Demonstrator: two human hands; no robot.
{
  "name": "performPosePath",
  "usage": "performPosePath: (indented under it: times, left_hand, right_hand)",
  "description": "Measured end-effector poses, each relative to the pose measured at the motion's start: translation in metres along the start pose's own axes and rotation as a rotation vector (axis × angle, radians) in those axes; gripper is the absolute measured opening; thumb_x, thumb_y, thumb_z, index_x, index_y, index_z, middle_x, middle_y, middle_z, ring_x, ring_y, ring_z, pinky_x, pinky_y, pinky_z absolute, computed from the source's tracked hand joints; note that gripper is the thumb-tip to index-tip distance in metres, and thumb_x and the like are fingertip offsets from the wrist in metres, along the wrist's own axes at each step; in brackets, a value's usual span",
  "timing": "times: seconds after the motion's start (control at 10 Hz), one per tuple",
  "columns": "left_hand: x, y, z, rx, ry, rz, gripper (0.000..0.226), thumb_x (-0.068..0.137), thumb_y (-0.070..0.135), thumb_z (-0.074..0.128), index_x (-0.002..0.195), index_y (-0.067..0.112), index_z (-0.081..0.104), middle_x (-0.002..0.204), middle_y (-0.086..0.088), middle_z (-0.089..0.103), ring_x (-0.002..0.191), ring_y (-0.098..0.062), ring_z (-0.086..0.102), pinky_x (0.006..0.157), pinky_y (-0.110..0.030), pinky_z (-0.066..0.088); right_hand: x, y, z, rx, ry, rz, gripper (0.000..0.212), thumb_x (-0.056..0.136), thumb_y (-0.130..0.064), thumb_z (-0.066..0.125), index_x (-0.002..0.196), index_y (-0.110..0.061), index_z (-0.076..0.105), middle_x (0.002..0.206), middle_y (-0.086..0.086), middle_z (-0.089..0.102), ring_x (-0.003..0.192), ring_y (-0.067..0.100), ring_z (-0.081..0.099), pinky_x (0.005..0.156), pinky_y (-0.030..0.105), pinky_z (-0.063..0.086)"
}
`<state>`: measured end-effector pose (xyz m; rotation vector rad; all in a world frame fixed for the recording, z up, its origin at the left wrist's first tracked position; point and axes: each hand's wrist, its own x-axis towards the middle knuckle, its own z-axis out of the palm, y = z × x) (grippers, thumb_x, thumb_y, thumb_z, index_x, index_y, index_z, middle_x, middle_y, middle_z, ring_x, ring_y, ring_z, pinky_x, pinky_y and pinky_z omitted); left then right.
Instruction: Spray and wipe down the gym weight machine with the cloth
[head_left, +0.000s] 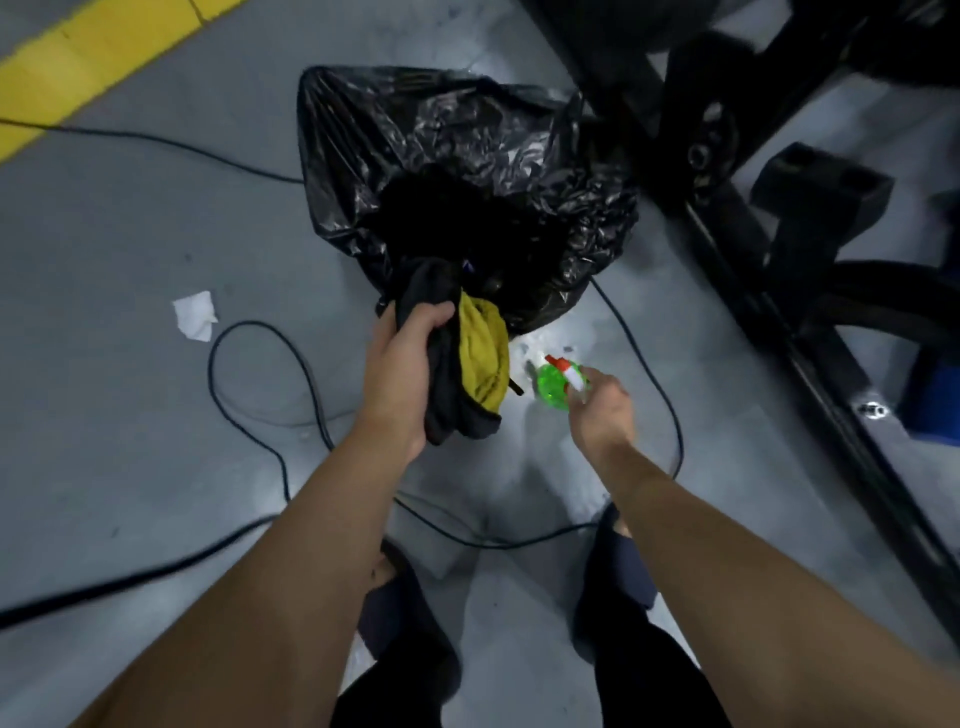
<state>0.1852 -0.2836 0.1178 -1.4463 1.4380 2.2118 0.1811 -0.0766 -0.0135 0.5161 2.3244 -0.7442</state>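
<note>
Gripping a bunched dark and yellow cloth (467, 358) in curled fingers, the left hand (400, 374) hangs beside the right hand (602, 410), which clasps a green spray bottle (558, 384) above the floor (130, 249).

Two hands: one left hand (400, 374) and one right hand (602, 410). Two cloths: one dark cloth (441, 364) and one yellow cloth (480, 358). One green spray bottle (556, 384). One black bag (467, 140). One white paper scrap (196, 314) on the left
</note>
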Motion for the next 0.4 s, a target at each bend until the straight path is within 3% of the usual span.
performPosePath:
  times: [0.1, 0.2, 0.3, 0.4]
  left_hand:
    - [-0.02, 0.019, 0.009, 0.03, 0.044, 0.044, 0.02, 0.091, 0.019, 0.067, 0.109, 0.014, 0.071, 0.099, -0.011, 0.076, 0.094, -0.029, 0.073, 0.087, -0.043, 0.057]
    - [-0.044, 0.046, 0.029, 0.186, 0.14, 0.219, 0.021, 0.089, 0.026, 0.073, 0.11, 0.029, 0.069, 0.104, 0.004, 0.075, 0.098, -0.014, 0.072, 0.088, -0.034, 0.059]
    - [-0.048, 0.076, 0.053, 0.205, 0.194, 0.247, 0.025, 0.093, 0.033, 0.073, 0.116, 0.034, 0.062, 0.107, 0.016, 0.07, 0.098, -0.003, 0.068, 0.097, -0.033, 0.056]
    - [-0.044, 0.099, 0.068, 0.433, 0.293, 0.216, 0.057, 0.095, 0.047, 0.067, 0.145, 0.027, 0.049, 0.139, 0.005, 0.058, 0.127, -0.016, 0.056, 0.111, -0.037, 0.044]
  right_hand:
    - [-0.033, -0.02, -0.025, 0.004, -0.014, -0.023, 0.058, 0.098, -0.024, 0.066, 0.152, -0.016, 0.046, 0.147, 0.012, 0.045, 0.13, 0.033, 0.052, 0.107, 0.037, 0.043]
    - [-0.066, -0.048, -0.054, 0.022, 0.032, -0.094, 0.053, 0.102, -0.021, 0.057, 0.153, -0.014, 0.044, 0.152, 0.01, 0.041, 0.135, 0.029, 0.047, 0.11, 0.032, 0.037]
    - [-0.089, -0.07, -0.077, 0.024, 0.029, -0.15, 0.05, 0.103, -0.018, 0.054, 0.152, -0.012, 0.044, 0.152, 0.009, 0.04, 0.135, 0.027, 0.047, 0.11, 0.028, 0.035]
    - [-0.1, -0.086, -0.093, 0.022, -0.002, -0.098, 0.05, 0.103, -0.019, 0.052, 0.152, -0.015, 0.043, 0.153, 0.007, 0.038, 0.137, 0.025, 0.047, 0.111, 0.025, 0.033]
